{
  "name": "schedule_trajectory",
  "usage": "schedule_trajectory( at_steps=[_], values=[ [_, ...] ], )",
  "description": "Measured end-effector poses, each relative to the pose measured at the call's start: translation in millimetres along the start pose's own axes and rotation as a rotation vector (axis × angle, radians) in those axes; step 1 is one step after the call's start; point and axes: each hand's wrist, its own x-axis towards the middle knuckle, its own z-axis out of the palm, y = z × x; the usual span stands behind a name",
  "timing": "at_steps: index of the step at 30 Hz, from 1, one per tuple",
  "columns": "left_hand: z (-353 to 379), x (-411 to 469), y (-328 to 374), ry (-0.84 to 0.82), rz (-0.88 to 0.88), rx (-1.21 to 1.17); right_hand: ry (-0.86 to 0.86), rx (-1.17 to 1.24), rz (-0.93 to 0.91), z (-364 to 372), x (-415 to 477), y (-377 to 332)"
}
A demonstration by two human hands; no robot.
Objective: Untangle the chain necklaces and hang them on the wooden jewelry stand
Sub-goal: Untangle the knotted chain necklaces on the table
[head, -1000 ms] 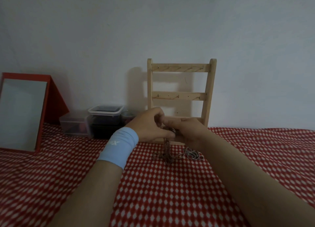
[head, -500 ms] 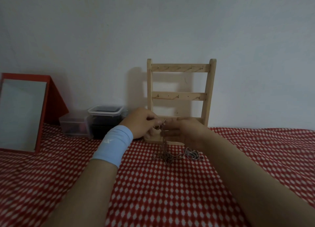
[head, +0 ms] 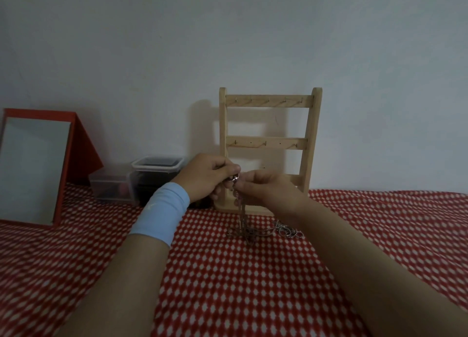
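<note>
Well, starting at my left: a red-framed mirror (head: pixel 35 169) leans by the wall, with clear plastic tubs (head: pixel 157 165) beside it. My left hand (head: pixel 205 177), a pale blue wristband (head: pixel 162 210) on its wrist, has its grip curled tight, pinching a small metal ring (head: pixel 236 177) at the top of the chain necklaces (head: pixel 242 217). My right hand (head: pixel 268 190) pinches the same strands just beside it, fingertips nearly touching. The chains hang down in front of the wooden jewelry stand (head: pixel 268 144), which carries nothing yet, and end in a knotted heap on the red-and-white cloth (head: pixel 228 286). I reckon the knack is to hold the ring steady and tease one strand loose with my right, never yanking, lest the knot tighten. The wristband bears a white mark, too faint to read; no other writing shows.
</note>
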Motion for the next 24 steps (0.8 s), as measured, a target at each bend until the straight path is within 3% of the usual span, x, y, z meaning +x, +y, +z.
schedule_trajectory(
  at_steps=[3, 8, 14, 21, 24],
  values=[
    [-1.5, -0.2, -6.0, -0.074, -0.054, 0.063, -0.014, 0.009, 0.030, -1.3, -1.6, -2.8],
    [6.1, 1.4, -8.4, -0.121, -0.098, 0.024, -0.087, -0.247, 0.076, 4.7, -4.3, -5.7],
    [10.7, 2.0, -14.8, -0.097, -0.208, -0.219, -0.046, -0.250, 0.064, -5.0, -8.1, -8.0],
    [11.3, 5.4, -18.1, -0.102, -0.260, -0.275, 0.057, -0.222, 0.093, -2.8, -5.4, -8.4],
    [12.8, 4.8, -18.3, -0.113, -0.282, -0.288, -0.009, -0.242, 0.100, -2.2, -5.1, -10.8]
  ],
)
